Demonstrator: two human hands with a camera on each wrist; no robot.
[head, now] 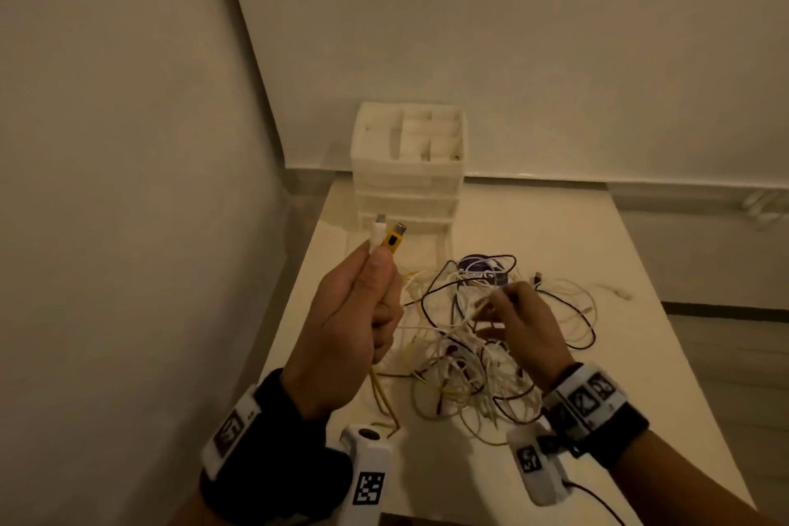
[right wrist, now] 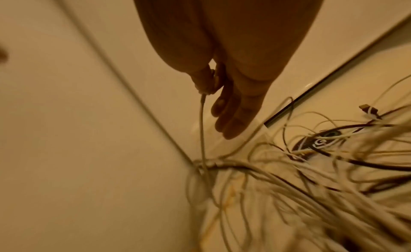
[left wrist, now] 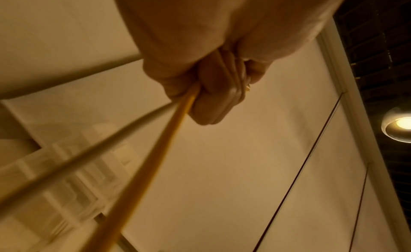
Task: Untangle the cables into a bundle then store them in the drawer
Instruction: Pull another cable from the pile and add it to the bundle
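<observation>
Head view puts the tangle of cables (head: 478,337) in the middle of the table (head: 640,333), a loose heap of white, black and yellow strands spread between my two hands, with a dark purple roll (head: 482,269) half buried at its far edge. My left hand (head: 354,325) is raised above the table's left edge, fist closed around two leads, so the yellow plug (head: 393,241) and the white plug (head: 378,228) stand up side by side out of the top of it; I judge I hold them high like that to keep the collected ends together and clear of the heap while the rest is worked free. From the left wrist, the yellow cable (left wrist: 155,159) and a pale one (left wrist: 89,150) run taut out of the bottom of the curled fingers (left wrist: 211,104), which suggests tension back into the heap. My right hand (head: 521,325) hovers low over the pile; the right wrist view shows thumb and forefinger pinching one thin white lead (right wrist: 202,125) near its end, the other fingers (right wrist: 235,118) extended and slack, a light hold suited to teasing out one strand. Beyond the heap, against the wall, stands the white drawer unit (head: 407,188); its drawers look closed, so I judge storing is some way off.
</observation>
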